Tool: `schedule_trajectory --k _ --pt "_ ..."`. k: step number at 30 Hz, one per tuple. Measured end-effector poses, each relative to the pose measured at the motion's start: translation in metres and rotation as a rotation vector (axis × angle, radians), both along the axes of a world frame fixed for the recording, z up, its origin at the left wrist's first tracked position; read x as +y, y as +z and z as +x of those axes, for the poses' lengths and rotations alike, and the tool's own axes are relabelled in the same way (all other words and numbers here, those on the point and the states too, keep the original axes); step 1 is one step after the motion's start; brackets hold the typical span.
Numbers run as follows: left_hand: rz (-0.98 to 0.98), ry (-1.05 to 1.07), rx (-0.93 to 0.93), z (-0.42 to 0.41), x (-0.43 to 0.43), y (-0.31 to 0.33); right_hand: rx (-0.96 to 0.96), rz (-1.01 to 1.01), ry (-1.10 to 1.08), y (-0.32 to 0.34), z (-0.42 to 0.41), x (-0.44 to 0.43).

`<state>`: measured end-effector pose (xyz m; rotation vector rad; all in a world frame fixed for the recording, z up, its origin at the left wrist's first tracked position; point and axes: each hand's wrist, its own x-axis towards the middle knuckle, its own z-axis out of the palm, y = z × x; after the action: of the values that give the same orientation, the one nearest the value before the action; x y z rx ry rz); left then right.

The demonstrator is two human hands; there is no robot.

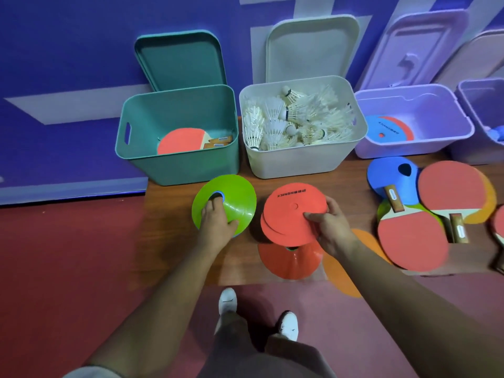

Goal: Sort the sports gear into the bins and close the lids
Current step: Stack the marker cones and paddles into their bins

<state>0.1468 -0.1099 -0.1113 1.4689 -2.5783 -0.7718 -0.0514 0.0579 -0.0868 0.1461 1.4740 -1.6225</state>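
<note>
- At bench (169,192) centre: left hand (218,222) gripping green disc cone (234,197), fingers in its centre hole, thumb at rim.
- Right hand (331,223) pinching fanned red flat discs (289,216) above orange cone (291,264).
- Risk: edge pinch only; likely to slide apart during carry to lilac bin (395,151), well apart at right.

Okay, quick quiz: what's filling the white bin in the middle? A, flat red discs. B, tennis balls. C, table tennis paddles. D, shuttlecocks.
D: the white bin is heaped with white feathered shuttlecocks, and no paddles, discs or balls show in it.
</note>
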Motion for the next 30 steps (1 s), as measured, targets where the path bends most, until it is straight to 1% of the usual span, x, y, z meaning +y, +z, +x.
schedule_trajectory --k 7,12,16,20,23,26,30 --pt "-0.012 -0.004 0.197 -0.039 0.028 0.074 0.117 -0.066 -0.037 0.059 -0.035 0.030" --pt "-0.017 -0.093 0.308 -0.087 0.038 0.124 0.184 -0.098 -0.129 0.096 -0.073 0.054" --pt "-0.013 -0.164 0.376 -0.133 0.035 0.155 0.237 -0.119 -0.257 0.118 -0.102 0.066" --pt "-0.007 -0.239 0.422 -0.175 0.029 0.173 0.294 -0.105 -0.333 0.132 -0.122 0.077" --pt "-0.008 -0.287 0.455 -0.202 0.028 0.177 0.336 -0.083 -0.365 0.131 -0.144 0.085" --pt "-0.008 -0.302 0.469 -0.225 0.032 0.175 0.333 -0.051 -0.404 0.126 -0.169 0.088" --pt "-0.021 -0.295 0.457 -0.261 0.034 0.166 0.326 -0.057 -0.365 0.115 -0.217 0.081"
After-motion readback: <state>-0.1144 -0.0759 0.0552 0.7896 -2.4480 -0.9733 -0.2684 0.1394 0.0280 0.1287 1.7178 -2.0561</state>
